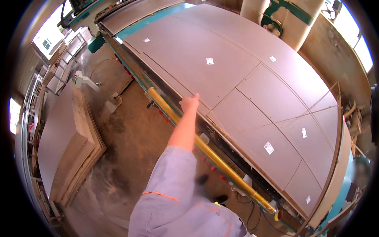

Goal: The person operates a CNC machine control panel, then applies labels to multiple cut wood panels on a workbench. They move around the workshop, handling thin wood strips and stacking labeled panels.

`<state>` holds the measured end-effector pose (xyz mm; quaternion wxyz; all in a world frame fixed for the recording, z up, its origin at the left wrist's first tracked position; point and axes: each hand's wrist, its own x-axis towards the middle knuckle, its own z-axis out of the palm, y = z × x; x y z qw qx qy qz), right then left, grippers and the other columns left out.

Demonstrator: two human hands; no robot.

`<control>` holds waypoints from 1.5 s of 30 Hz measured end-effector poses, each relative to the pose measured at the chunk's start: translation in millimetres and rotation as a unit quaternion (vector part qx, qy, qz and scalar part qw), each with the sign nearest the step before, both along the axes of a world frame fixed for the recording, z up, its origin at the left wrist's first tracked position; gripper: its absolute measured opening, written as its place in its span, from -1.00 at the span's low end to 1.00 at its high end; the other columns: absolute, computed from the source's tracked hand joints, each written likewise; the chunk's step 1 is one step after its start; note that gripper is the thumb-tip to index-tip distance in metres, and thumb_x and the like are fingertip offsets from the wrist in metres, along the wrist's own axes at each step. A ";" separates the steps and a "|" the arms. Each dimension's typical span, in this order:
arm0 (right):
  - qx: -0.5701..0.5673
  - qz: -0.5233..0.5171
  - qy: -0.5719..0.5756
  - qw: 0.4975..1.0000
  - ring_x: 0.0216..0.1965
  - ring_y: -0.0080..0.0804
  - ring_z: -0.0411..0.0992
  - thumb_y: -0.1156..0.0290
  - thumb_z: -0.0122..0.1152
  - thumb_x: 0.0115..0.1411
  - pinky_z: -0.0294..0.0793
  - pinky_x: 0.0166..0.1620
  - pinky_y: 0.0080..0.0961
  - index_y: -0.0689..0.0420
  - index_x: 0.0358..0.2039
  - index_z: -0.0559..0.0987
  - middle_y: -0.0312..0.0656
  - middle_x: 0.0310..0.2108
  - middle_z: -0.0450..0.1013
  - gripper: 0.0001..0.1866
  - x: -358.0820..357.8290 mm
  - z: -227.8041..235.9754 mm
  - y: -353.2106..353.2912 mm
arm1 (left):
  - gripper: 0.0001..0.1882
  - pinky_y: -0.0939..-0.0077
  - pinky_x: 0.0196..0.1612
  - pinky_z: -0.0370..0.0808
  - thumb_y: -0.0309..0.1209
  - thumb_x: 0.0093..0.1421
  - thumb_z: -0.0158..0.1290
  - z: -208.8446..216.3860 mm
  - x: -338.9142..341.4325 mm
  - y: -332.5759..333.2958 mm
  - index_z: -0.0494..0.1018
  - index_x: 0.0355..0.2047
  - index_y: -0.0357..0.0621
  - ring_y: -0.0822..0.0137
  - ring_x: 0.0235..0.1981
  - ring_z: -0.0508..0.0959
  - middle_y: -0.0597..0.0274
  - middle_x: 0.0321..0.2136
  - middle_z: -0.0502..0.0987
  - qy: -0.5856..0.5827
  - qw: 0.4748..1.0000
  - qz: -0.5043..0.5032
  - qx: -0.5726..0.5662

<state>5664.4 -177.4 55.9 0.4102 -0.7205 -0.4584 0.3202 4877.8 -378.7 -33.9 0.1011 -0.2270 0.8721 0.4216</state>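
Note:
My left hand (189, 103) reaches forward over the near edge of a large grey-brown panel (237, 106) that lies flat on a machine bed. One finger points toward the panel, and the others look curled in. The hand is over a narrow strip (164, 75) along this edge. Whether the fingers grip the strip is too small to make out. Straight cut lines divide the panel into several rectangular pieces, and small white labels (269, 148) are stuck on them. My right hand is out of view.
A yellow rail (213, 154) runs along the machine's near side, below my forearm. On the left stands a stack of boards (75, 150) on the brown floor (130, 146). Past the panel are thick ducts (296, 27); another board (138, 12) lies at the far end.

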 end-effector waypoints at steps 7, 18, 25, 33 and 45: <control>0.000 -0.035 0.014 0.999 -0.48 -0.32 0.38 0.22 0.16 0.12 0.38 -0.38 -0.41 0.18 -0.45 0.52 -0.24 -0.57 0.38 -0.75 -2.0 4.2 -26.6 | -0.39 0.20 -0.04 0.43 -0.21 -0.02 0.09 -29.4 -22.2 -24.6 0.28 -0.11 -0.52 -0.10 -0.13 0.50 -0.30 -0.19 0.47 0.007 0.998 -0.018 0.055; 0.010 -0.084 0.055 0.995 -0.52 -0.36 0.34 0.24 0.16 0.13 0.37 -0.42 -0.46 0.19 -0.46 0.50 -0.28 -0.60 0.35 -0.75 16.8 -7.1 -47.0 | -0.43 0.26 -0.04 0.37 -0.30 -0.14 0.11 24.3 49.1 -91.8 0.31 -0.17 -0.50 -0.04 -0.12 0.48 -0.24 -0.20 0.46 0.231 0.962 0.098 0.110; 0.052 -0.157 0.124 0.978 -0.55 -0.39 0.32 0.24 0.16 0.13 0.37 -0.45 -0.50 0.19 -0.46 0.49 -0.31 -0.61 0.33 -0.75 96.0 -22.0 -83.3 | -0.61 0.33 -0.15 0.41 -0.37 -0.12 0.09 101.0 128.2 -133.5 0.36 -0.29 -0.37 0.13 -0.30 0.49 -0.01 -0.36 0.48 0.381 0.916 -0.034 0.121; 0.097 -0.259 0.102 0.956 -0.68 -0.64 0.13 0.29 0.16 0.16 0.11 -0.63 -0.58 0.11 -0.54 0.38 -0.42 -0.69 0.15 -0.76 271.7 -8.4 -194.8 | -0.78 0.58 -0.35 0.36 -0.49 0.09 -0.05 192.9 245.5 -108.3 0.32 -0.24 -0.29 0.46 -0.44 0.35 0.26 -0.45 0.36 0.434 0.795 -0.220 0.362; 0.097 -0.465 -0.098 0.875 -0.67 -0.51 0.17 0.16 0.19 0.15 0.16 -0.59 -0.47 0.22 -0.63 0.37 -0.33 -0.72 0.19 -0.59 548.7 -54.8 -354.6 | -0.89 0.64 -0.65 0.28 -0.48 0.09 -0.06 281.9 504.0 90.1 0.29 -0.36 -0.19 0.52 -0.69 0.29 0.34 -0.64 0.28 0.295 0.702 -0.380 0.526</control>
